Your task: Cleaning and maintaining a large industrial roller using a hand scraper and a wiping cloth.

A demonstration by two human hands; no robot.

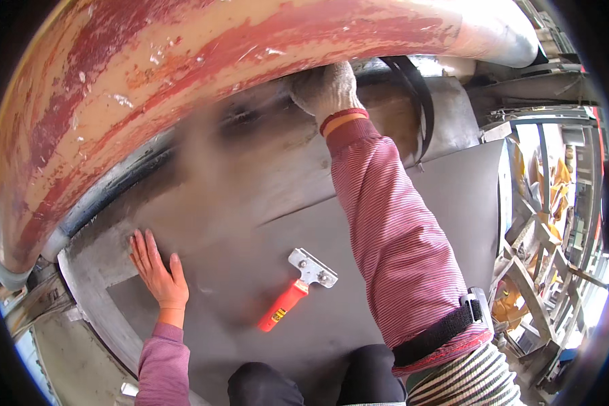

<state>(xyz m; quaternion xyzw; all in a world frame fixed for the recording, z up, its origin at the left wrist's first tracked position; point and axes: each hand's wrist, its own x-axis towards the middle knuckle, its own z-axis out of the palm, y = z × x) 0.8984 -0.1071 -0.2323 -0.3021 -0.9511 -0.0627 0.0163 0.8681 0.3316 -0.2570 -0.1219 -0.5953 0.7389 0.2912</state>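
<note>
My bare left hand (161,272) lies flat on a dark grey sheet (446,203), fingers stretched out and thumb apart. My right hand (330,89), in a whitish knitted glove, reaches into the gap below a large curved roller (250,54). Its fingers are mostly hidden, so I cannot see whether it holds anything. The roller's surface is worn, tan with dark red patches. Between my two arms a scraper (287,298) rests on the sheet, with an orange-red handle and a flat metal head. Neither hand touches it.
A black strap (419,101) hangs from the roller's edge, right of my gloved hand. My knees (267,384) are at the sheet's near edge. Metal framework (538,271) and scattered debris stand off to the right. A blurred brownish haze covers part of the surface under the roller.
</note>
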